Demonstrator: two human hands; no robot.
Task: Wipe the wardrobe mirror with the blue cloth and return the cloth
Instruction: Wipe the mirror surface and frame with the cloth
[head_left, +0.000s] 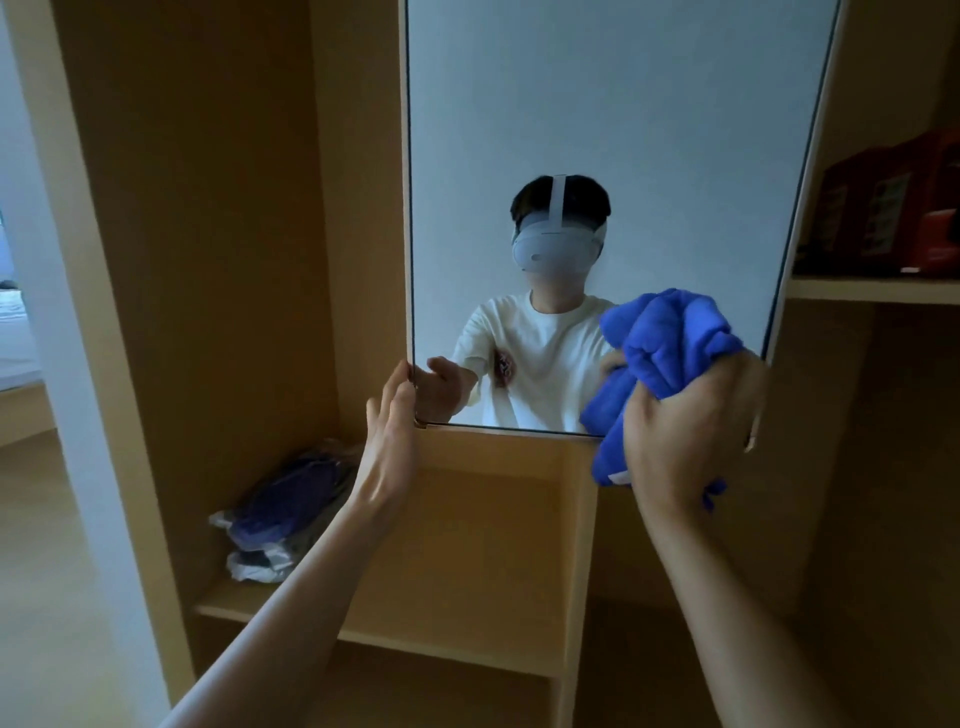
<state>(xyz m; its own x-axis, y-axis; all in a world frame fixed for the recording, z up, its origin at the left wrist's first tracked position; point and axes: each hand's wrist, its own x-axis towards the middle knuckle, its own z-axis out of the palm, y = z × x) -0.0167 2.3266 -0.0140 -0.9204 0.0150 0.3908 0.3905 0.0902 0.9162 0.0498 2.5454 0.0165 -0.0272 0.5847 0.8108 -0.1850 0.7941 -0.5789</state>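
Observation:
The wardrobe mirror (613, 130) is a tall panel set on a light wooden door, straight ahead. My left hand (390, 436) holds the mirror's lower left edge, thumb and fingers round the door's side. My right hand (696, 441) grips the bunched blue cloth (670, 353) at the mirror's lower right corner. The cloth lies against or just in front of the glass; I cannot tell which. The glass reflects a person in a white T-shirt with a headset.
An open wooden shelf (228, 605) at the lower left carries bagged dark blue fabric (280, 514). A higher shelf (878, 291) on the right bears red boxes (893, 208). A white door frame (62, 312) stands at the far left.

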